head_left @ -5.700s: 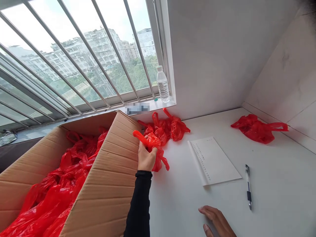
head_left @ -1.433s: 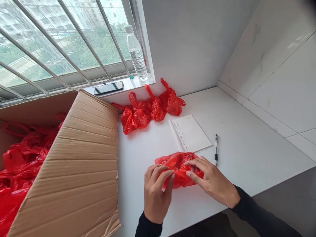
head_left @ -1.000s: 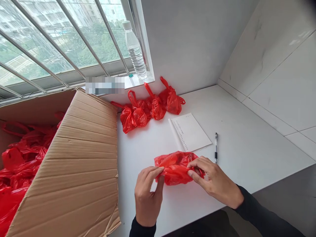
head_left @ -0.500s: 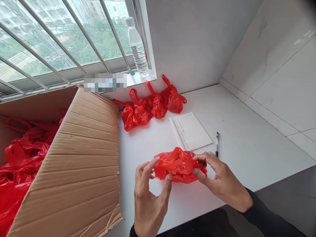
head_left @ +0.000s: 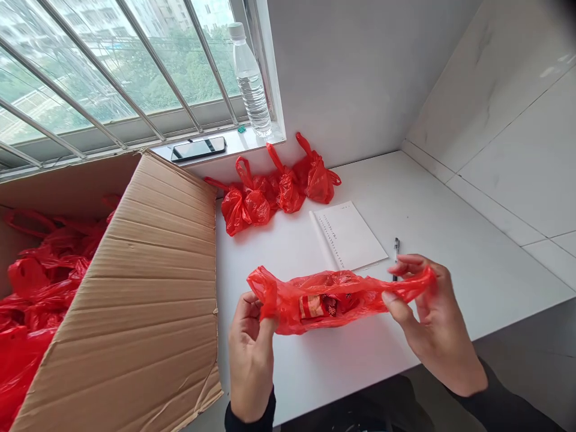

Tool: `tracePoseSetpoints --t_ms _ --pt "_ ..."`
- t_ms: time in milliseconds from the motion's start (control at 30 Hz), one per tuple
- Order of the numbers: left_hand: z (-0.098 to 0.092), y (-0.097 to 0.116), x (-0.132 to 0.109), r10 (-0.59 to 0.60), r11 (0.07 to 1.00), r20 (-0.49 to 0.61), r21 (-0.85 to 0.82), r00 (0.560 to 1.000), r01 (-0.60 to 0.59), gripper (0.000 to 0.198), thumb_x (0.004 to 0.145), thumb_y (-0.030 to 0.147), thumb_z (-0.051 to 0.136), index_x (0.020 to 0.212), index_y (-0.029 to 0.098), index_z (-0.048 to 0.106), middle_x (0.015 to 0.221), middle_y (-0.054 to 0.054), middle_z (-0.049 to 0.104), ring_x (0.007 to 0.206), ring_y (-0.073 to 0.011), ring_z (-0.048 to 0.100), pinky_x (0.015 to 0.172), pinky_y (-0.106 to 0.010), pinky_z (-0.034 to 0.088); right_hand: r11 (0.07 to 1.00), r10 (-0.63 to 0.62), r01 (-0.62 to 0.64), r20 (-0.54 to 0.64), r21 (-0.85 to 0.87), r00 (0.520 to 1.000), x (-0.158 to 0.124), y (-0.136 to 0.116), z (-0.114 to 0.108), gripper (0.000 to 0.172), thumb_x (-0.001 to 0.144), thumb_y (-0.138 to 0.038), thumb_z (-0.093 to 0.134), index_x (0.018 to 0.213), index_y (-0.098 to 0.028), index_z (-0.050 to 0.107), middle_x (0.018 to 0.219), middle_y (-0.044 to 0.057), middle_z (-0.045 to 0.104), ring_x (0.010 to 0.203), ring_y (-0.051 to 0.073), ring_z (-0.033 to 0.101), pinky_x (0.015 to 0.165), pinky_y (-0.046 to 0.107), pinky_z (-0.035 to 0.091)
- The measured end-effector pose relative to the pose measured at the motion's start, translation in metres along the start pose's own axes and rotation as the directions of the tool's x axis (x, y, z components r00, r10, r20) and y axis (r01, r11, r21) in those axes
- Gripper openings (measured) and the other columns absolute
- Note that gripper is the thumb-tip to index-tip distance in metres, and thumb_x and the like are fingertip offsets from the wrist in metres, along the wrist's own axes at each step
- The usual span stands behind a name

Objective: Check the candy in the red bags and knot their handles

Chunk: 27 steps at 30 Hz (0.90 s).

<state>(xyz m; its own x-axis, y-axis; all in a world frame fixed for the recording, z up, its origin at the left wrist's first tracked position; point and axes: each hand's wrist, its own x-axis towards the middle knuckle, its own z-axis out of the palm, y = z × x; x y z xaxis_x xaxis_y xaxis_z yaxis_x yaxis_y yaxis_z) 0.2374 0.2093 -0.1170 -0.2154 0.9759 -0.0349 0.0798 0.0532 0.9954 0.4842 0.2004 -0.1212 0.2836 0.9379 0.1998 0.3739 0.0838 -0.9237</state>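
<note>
A red plastic bag [head_left: 288, 291] is stretched wide over the front of the white table, its mouth open. Small red and gold wrapped packets [head_left: 315, 306] show inside it. My left hand [head_left: 252, 348] is closed on the bag's left handle, thumb against curled fingers. On the other side, my right hand [head_left: 434, 318] grips the right handle between thumb and fingers. An open notebook [head_left: 353, 235] lies just behind the bag, and a black pen [head_left: 396, 252] lies right of it, partly behind my right fingers.
Several tied red bags [head_left: 288, 189] stand against the wall on the white table [head_left: 454, 240]. At left, a cardboard box [head_left: 148, 300] holds more red bags [head_left: 45, 282]. A water bottle [head_left: 252, 90] and a phone [head_left: 198, 149] are on the windowsill.
My hands have moved apart, my left to the left and my right to the right. The bag between them has been pulled wide, and the packets inside now show more clearly.
</note>
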Motion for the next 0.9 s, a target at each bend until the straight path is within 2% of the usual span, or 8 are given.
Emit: tracePoseSetpoints --t_ms 67,167,200,267,367,567,767,900 --pt "0.004 0.004 -0.002 -0.032 0.998 0.005 0.046 0.999 0.031 0.019 0.089 0.037 0.066 0.101 0.023 0.061 0.084 -0.001 0.06 0.075 -0.0156 0.057 0.067 -0.025 0.048 0.989 -0.146 0.147 -0.159 -0.003 0.976 -0.008 -0.021 0.004 0.05 0.082 -0.029 0.069 0.128 -0.035 0.051 0.12 0.011 0.054 0.114 0.033 0.054 0.1 0.062 0.046" --pt "0.01 0.007 -0.005 -0.053 0.989 -0.039 0.135 0.998 0.058 0.022 0.085 0.041 0.072 0.085 0.023 0.06 0.073 0.002 0.053 0.068 -0.0147 0.052 0.065 -0.026 0.047 0.927 -0.358 0.373 -0.369 -0.032 0.858 -0.023 -0.054 0.011 0.048 0.083 -0.02 0.066 0.122 -0.045 0.056 0.106 0.007 0.055 0.104 0.032 0.056 0.096 0.063 0.05" --pt "0.011 0.008 -0.005 -0.033 0.987 -0.065 0.155 0.997 0.043 0.024 0.084 0.041 0.073 0.08 0.022 0.059 0.072 0.002 0.052 0.068 -0.0153 0.052 0.065 -0.027 0.047 0.91 -0.402 0.413 -0.316 -0.036 0.859 -0.025 -0.061 0.014 0.046 0.087 -0.018 0.06 0.122 -0.047 0.056 0.101 0.006 0.057 0.1 0.031 0.058 0.092 0.06 0.053" --pt "0.013 0.01 -0.005 0.034 0.982 -0.099 0.188 0.994 -0.015 0.023 0.084 0.041 0.072 0.077 0.022 0.06 0.074 0.0 0.055 0.074 -0.0178 0.055 0.07 -0.028 0.048 0.879 -0.473 0.477 0.113 -0.012 0.874 -0.024 -0.067 0.02 0.039 0.095 -0.014 0.05 0.122 -0.042 0.055 0.098 0.005 0.064 0.096 0.028 0.063 0.085 0.05 0.059" --pt "0.014 0.013 -0.006 0.093 0.981 -0.061 0.177 0.994 -0.08 0.015 0.09 0.039 0.067 0.089 0.024 0.068 0.085 -0.001 0.062 0.083 -0.0187 0.058 0.076 -0.028 0.048 0.868 -0.311 0.48 0.617 -0.125 0.723 -0.009 -0.052 0.032 0.027 0.099 -0.014 0.039 0.115 -0.028 0.056 0.1 0.006 0.069 0.093 0.025 0.067 0.077 0.042 0.059" --pt "0.007 0.001 -0.009 0.021 1.0 -0.04 -0.002 0.999 -0.021 0.017 0.094 0.033 0.062 0.107 0.027 0.07 0.099 0.0 0.069 0.09 -0.018 0.06 0.076 -0.025 0.048 0.741 0.077 0.412 0.677 -0.53 0.732 0.011 -0.013 0.049 0.026 0.096 -0.012 0.035 0.094 -0.021 0.06 0.076 0.007 0.068 0.062 0.024 0.067 0.053 0.035 0.048" --pt "0.016 0.003 -0.018 0.007 0.997 0.007 0.073 1.0 -0.008 0.018 0.089 0.039 0.066 0.09 0.022 0.069 0.079 -0.001 0.067 0.072 -0.0196 0.061 0.067 -0.03 0.051 0.728 0.118 0.391 0.665 -0.563 0.738 0.024 -0.018 0.05 0.042 0.097 -0.016 0.037 0.139 -0.01 0.043 0.072 0.007 0.067 0.048 0.024 0.061 0.041 0.033 0.033" --pt "0.033 0.02 -0.017 0.013 0.982 -0.063 0.19 0.998 -0.001 0.022 0.082 0.042 0.073 0.077 0.021 0.069 0.072 -0.001 0.066 0.069 -0.0199 0.063 0.067 -0.03 0.051 0.738 0.091 0.447 0.731 -0.505 0.677 0.028 -0.01 0.065 0.017 0.096 -0.017 0.047 0.105 -0.019 0.061 0.075 0.005 0.069 0.06 0.022 0.065 0.051 0.03 0.041"
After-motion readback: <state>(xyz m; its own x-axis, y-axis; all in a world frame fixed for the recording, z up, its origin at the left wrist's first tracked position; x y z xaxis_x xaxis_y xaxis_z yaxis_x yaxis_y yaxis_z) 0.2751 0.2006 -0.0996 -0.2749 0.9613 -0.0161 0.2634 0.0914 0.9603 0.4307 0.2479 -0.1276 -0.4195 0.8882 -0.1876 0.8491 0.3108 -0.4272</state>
